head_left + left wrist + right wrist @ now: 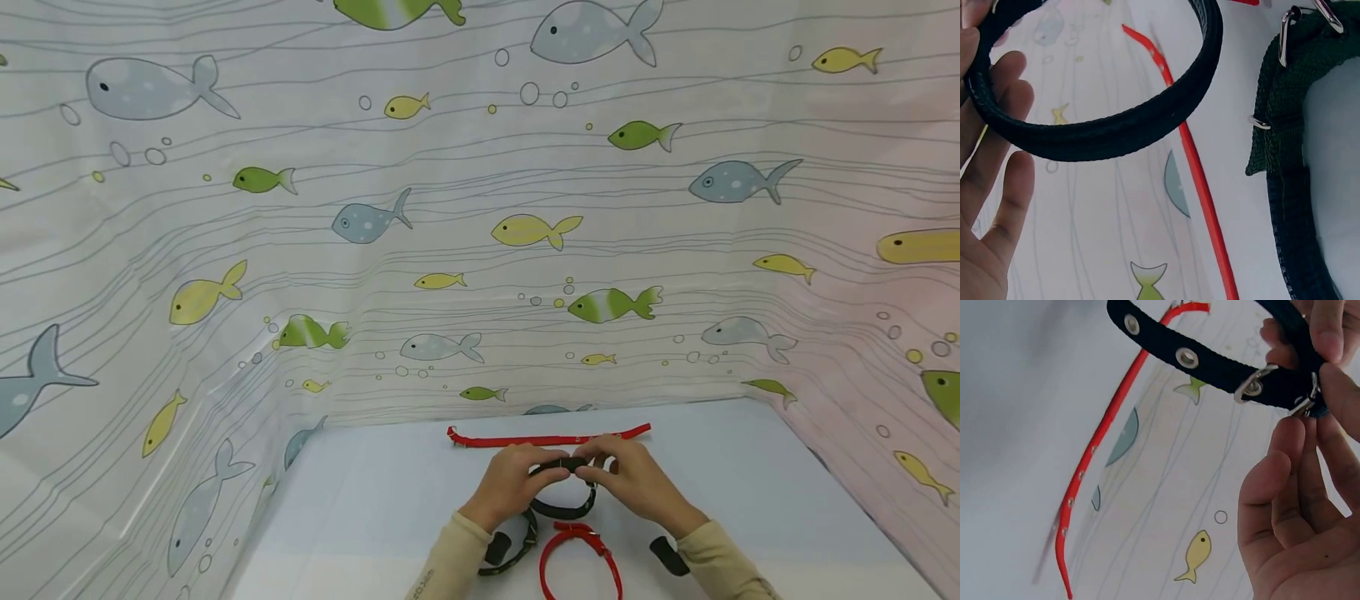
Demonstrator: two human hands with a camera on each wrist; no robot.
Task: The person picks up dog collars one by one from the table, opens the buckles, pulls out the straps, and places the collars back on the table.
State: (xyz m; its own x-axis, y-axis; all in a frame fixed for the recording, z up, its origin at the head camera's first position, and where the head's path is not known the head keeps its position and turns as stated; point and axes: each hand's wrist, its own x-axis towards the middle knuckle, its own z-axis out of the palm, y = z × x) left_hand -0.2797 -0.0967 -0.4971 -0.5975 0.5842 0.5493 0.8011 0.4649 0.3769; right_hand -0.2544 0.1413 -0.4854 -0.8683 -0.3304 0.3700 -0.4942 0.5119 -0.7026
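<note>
Both hands hold a dark collar [564,511] above the table, bent into a loop. My left hand [517,481] pinches its far side between thumb and fingers. From the other side, my right hand [632,482] grips it close to the left fingertips. In the right wrist view the collar shows metal eyelets along its strap, and the right fingertips are at its silver buckle [1309,399]. The collar's plain rounded band [1122,139] hangs from the left fingers in the left wrist view.
Behind the hands, a red strap with eyelets [517,442] lies stretched out on the white table [360,500]. Nearer lie a looped red collar [544,563] and another dark collar [532,532]. A fish-print sheet [450,317] surrounds the table's back and sides.
</note>
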